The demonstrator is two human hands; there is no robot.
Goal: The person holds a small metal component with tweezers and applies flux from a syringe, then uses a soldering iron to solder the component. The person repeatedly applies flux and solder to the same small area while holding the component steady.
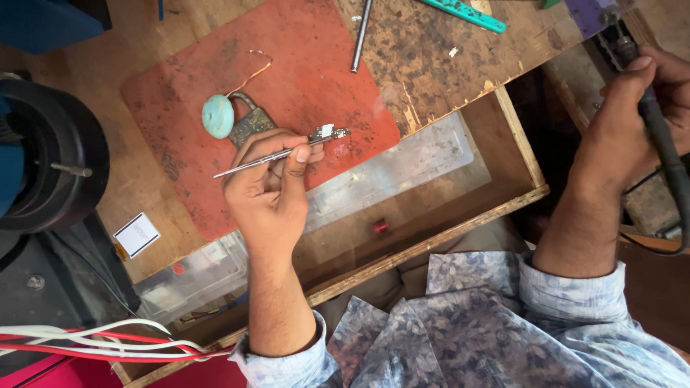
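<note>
Tweezers, thin and silvery, pinched in left hand between thumb and forefinger, lying nearly flat with tips pointing right. At the tips: small metal part, greyish with a pale patch, resting on red mat, tweezer tips touching it or just at it, exact contact hard to tell. Left hand closed around the tweezers, fingers curled, wrist coming up from bottom of view over open wooden drawer.

Right hand at far right, wrapped tight around dark handpiece with a thick black cable running down off the right edge. Handpiece tip points up toward the top right corner, well apart from the mat.

Red mat is worn and stained, sits tilted on the wooden bench. On the mat just beside the left hand's knuckles: turquoise round knob touching a dull brass-coloured padlock-shaped piece, partly hidden by the fingers. Thin copper wire curls above it. Metal rod at mat's top edge. Teal tool handle at top of bench.

Drawer holds clear plastic box and a small red bit. White card on bench's left edge. Black round machine far left, red and white cables lower left. Patterned blue shirt sleeves at bottom.
</note>
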